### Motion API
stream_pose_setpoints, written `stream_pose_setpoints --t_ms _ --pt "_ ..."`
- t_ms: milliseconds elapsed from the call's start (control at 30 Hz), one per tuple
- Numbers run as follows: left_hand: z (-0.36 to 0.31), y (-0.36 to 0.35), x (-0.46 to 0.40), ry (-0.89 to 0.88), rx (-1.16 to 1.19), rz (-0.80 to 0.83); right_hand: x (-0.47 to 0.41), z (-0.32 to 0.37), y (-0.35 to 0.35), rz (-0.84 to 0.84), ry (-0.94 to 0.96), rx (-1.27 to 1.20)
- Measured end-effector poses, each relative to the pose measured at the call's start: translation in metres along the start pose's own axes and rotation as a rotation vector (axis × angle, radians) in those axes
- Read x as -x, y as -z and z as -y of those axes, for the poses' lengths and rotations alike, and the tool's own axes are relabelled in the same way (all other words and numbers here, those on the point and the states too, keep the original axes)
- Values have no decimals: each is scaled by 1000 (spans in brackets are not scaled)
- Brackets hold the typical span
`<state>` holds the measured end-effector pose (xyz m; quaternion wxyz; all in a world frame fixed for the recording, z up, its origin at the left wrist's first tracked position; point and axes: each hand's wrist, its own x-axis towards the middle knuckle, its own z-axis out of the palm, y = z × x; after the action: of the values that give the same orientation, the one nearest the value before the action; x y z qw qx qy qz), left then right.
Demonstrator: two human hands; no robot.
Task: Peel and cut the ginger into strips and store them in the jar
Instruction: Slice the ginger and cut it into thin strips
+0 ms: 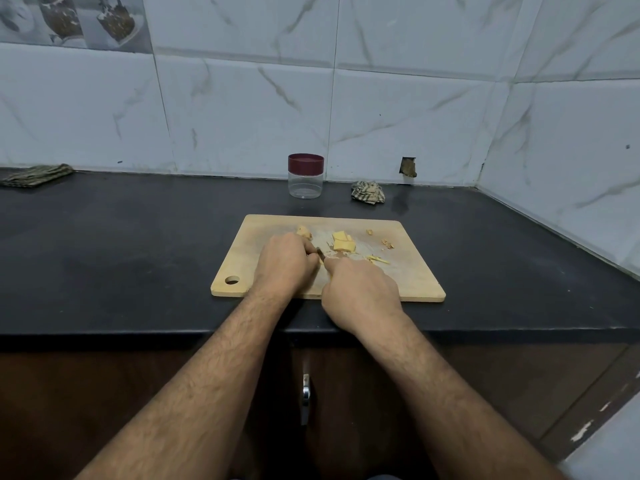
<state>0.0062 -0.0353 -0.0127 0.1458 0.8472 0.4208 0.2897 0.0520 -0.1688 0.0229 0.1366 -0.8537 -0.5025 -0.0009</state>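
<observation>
A wooden cutting board (412, 275) lies on the black counter. On it are yellow ginger slices (343, 242), a ginger chunk (304, 232), thin strips (379, 260) and peel scraps (387, 243). My left hand (285, 263) is curled over something on the board; what it holds is hidden under the fingers. My right hand (360, 289) grips a knife (320, 253), of which only a short dark part shows between the hands. A clear jar (305, 183) with a maroon lid (305, 163) stands closed behind the board.
A crumpled striped cloth (368, 192) lies right of the jar, and a folded cloth (36, 174) sits at the far left by the wall. Tiled walls close the back and right side. A cabinet handle (305, 396) shows below the counter edge.
</observation>
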Motion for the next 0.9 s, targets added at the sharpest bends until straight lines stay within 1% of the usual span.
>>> stream_pose_setpoints --t_ms 200,333,400,500,567,733,900 --pt "-2 0 -3 28 14 4 -7 2 2 3 15 46" --pt "-1 2 -7 36 2 36 13 -8 -1 13 50 61" --pt "0 5 -12 42 4 78 23 -16 -1 14 58 60" --pt "5 12 -21 84 87 170 32 -23 4 40 41 25" --pt "8 12 -25 103 138 202 33 -24 7 46 41 0" --pt "9 8 -25 139 161 170 19 -21 8 -2 29 -45" --pt "9 9 -28 187 182 175 7 -16 3 23 45 -40"
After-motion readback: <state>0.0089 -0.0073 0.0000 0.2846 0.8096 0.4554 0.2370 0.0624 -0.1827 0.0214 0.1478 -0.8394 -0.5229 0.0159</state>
